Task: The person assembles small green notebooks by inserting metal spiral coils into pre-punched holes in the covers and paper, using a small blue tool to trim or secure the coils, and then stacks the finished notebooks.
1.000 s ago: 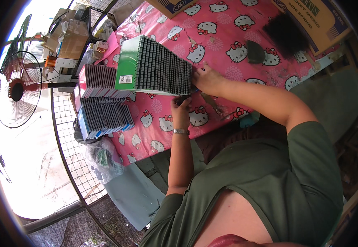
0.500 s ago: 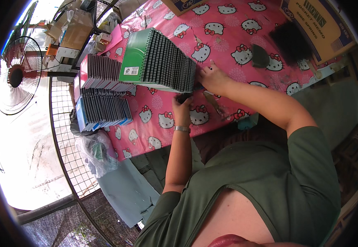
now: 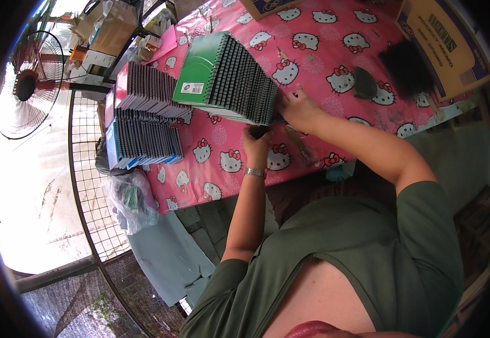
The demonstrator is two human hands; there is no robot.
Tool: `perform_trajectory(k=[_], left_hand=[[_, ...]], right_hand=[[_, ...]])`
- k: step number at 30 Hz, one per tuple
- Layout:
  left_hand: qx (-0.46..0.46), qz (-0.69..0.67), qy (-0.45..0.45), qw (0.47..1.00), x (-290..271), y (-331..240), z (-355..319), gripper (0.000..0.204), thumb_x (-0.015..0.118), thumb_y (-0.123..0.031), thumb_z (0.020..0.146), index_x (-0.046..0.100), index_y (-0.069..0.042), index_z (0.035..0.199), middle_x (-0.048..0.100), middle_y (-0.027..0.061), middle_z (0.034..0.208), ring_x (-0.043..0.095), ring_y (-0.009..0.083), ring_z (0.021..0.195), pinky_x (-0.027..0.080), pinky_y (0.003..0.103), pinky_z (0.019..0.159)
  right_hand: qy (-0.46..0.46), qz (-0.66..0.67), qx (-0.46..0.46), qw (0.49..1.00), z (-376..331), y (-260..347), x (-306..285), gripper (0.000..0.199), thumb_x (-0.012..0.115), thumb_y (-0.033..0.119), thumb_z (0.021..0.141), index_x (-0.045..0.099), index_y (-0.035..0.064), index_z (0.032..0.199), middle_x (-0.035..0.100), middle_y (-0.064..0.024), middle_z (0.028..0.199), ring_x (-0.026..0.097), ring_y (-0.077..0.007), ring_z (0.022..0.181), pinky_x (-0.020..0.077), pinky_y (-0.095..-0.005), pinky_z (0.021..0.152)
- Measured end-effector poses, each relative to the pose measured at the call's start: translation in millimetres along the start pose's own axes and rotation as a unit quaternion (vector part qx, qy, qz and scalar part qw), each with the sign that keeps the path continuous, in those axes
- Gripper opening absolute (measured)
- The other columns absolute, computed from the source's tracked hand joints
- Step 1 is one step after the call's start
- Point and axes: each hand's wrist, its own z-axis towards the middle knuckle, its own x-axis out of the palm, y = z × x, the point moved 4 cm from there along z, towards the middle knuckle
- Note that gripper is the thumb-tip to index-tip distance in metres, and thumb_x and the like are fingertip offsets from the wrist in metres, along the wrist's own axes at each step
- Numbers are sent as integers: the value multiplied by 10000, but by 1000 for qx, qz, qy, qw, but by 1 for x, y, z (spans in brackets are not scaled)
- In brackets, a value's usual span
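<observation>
Glossy-covered paper notebooks (image 3: 222,79) on seemingly smooth plastic tablecloth (image 3: 312,50)

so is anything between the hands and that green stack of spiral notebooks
Nothing visible. The right hand already rests against the near end of the green notebook stack, and the left hand sits just below that end, with only bare pink tablecloth around them.

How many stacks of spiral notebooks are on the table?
3: the green-covered stack at both hands, a red-edged stack to its left, and a blue-edged stack nearest the table's left edge. Others may be hidden.
</observation>
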Motion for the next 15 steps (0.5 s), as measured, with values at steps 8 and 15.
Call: perform_trajectory(k=[8, 15], left_hand=[[-2, 2, -3, 1000, -2, 8, 4, 406, 761, 18, 751, 483, -40, 1040, 610, 68, 810, 574, 119, 562, 472, 253, 468], [76, 43, -55, 995, -5, 20, 8, 374, 763, 1, 749, 508, -26, 1021, 629, 81, 816, 595, 141, 577, 489, 281, 493]], right_hand=[[198, 88, 44, 975, 13, 5, -2, 169, 619, 186, 804, 744, 73, 803, 729, -106, 884, 699, -297, 891, 531, -420, 849], [-30, -39, -8, 999, 2, 4, -6, 166, 604, 173, 823, 722, 97, 910, 690, -72, 875, 663, -270, 882, 474, -436, 964]])
